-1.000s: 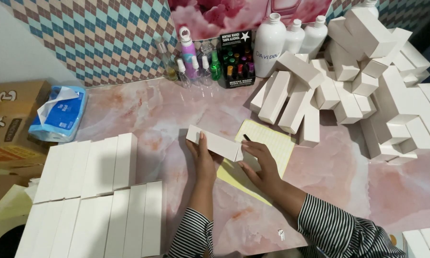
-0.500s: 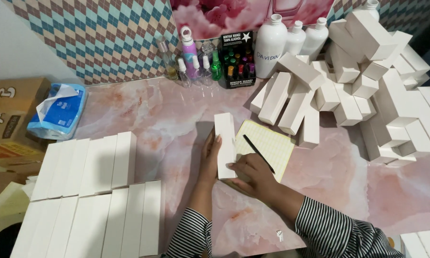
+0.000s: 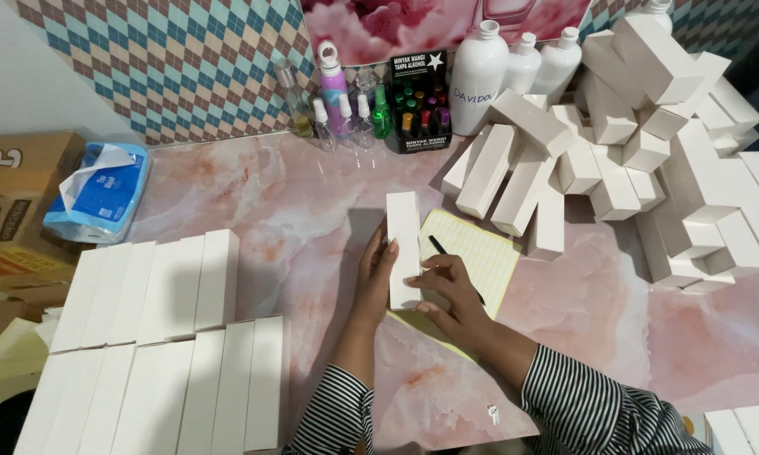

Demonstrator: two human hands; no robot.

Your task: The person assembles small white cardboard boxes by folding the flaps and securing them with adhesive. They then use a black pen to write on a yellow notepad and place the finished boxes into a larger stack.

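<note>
Both hands on one white box (image 3: 404, 244) lying lengthwise mid-desk, long axis pointing away from the person. Left hand (image 3: 377, 271) cups its left long edge, fingers curled against the side. Right hand (image 3: 442, 291) presses the near right corner with fingertips and pinches a black pen (image 3: 439, 247) — the pen's far tip sticks out over the yellow notepad (image 3: 478, 257). The box's right edge overlaps the notepad's left edge.

Room: open pink marble desk (image 3: 295, 194) left of and beyond the box, bare up to the row of small bottles (image 3: 345, 109) at the wall. Right side tight — a loose pile of white boxes (image 3: 649, 143) starts just past the notepad. Near left, flat rows of white boxes (image 3: 160, 337) are well apart from the left hand. Tissue pack (image 3: 101, 198) at the far left edge.
</note>
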